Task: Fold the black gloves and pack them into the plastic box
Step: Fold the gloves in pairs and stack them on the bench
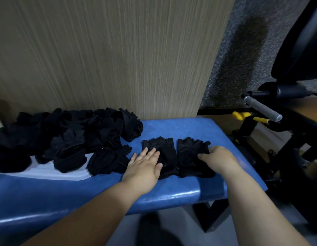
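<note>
A wood-grain panel (109,59) fills the back of the view, standing upright behind a blue padded surface (171,190) that runs from the left edge to just past the middle. To the right of the panel is a speckled grey wall (234,68), and below it a black metal frame (287,139) stands beside the right end of the surface.

A loose pile of black gloves (69,139) covers the left and back part of the surface and reaches the panel; the gloves lie crumpled over one another. Under the front of the pile shows a pale grey-white patch (47,170); I cannot tell what it is.

Two gloves lie apart from the pile, flat and side by side near the front right of the surface, finger ends pointing toward the panel. The left glove (167,151) and the right glove (189,157) are just beside each other, with a narrow strip of blue between them.

The left hand (145,166) lies flat, fingers straight and spread a little, pressing on the left half of the left glove. The right hand (218,157) rests at the outer edge of the right glove, thumb on top of the fabric and fingers curled at the edge, pinching it.

On the frame, a grey grip (262,108) sticks out, with yellow handles (241,115) just below it.
</note>
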